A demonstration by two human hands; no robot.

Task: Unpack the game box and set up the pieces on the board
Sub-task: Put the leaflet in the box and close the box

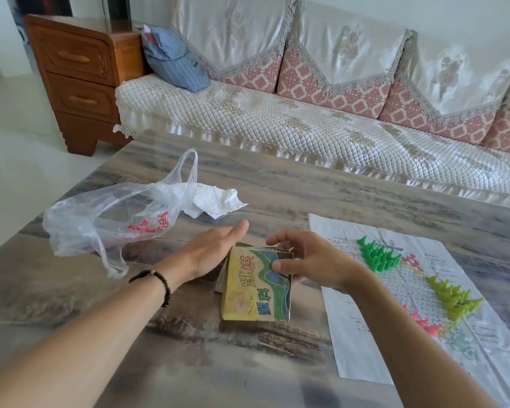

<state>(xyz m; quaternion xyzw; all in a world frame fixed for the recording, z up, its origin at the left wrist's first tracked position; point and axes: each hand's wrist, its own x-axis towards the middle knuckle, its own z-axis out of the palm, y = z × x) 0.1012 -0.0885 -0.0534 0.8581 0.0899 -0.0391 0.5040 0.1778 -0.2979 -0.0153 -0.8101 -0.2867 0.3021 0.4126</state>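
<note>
both hands [312, 260] grip the game box [256, 285] beside the paper board [374, 343].

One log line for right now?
right hand: holding game box | left hand: open beside box | green pieces: on paper board

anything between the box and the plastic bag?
Head view: the left hand lies between the box and the plastic bag, flat against the box's left side; otherwise bare table.
</note>
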